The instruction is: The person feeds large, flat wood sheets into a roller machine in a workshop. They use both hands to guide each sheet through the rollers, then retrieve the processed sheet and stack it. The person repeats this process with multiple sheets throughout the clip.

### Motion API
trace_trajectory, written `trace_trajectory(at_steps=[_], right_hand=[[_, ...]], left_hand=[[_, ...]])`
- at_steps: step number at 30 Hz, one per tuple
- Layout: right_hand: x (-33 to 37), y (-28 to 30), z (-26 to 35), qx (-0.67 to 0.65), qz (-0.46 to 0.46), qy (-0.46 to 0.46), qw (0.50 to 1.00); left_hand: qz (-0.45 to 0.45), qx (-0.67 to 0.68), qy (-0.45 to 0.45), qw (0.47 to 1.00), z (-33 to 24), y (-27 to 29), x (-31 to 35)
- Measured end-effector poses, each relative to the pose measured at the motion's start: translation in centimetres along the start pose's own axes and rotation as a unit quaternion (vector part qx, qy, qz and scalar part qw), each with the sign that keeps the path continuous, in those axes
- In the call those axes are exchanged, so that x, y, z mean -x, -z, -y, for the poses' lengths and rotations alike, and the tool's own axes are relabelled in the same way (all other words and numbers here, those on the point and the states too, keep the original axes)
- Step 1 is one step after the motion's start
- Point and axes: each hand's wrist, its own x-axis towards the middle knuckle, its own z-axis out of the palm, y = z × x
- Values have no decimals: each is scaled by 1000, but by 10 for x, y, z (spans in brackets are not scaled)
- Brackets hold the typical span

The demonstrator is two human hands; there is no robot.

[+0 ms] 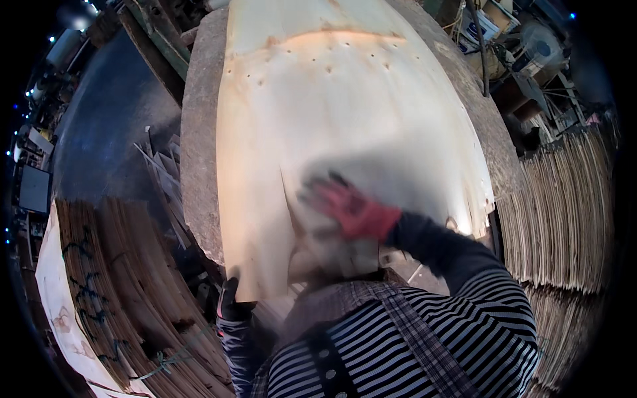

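A large pale wood veneer sheet [318, 119] lies in front of me, with a row of small knots and a brownish band toward its far end. Its near edge is split and wavy, and a long crack runs up from it. My right hand [355, 209], in a red glove with dark fingertips, is over the near part of the sheet with fingers spread. Motion blurs it, so I cannot tell whether it touches. At the sheet's near left corner, my left hand [233, 305] in a dark and red glove grips the edge, its fingers partly hidden.
The sheet rests on a worn, rough-edged table [202, 132]. Tied brown veneer bundles [126, 265] stand at left, with thin scraps [162, 169] beside the table. Tall veneer stacks [557, 212] stand at right. Buckets [491, 30] and clutter fill the far right.
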Motion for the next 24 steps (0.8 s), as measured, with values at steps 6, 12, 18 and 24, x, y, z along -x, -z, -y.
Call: trace_trajectory(at_steps=[6, 12, 18, 24], right_hand=[[106, -21, 66, -13, 46, -52, 998], [124, 24, 86, -119, -220, -228, 941], [160, 108, 118, 56, -386, -257, 884], [117, 105, 88, 60, -260, -268, 926]], left_hand=[[82, 25, -2, 996, -37, 4, 0], [41, -519, -678, 519, -119, -83, 25], [173, -162, -229, 944, -85, -37, 42], [101, -148, -143, 973, -37, -38, 3]])
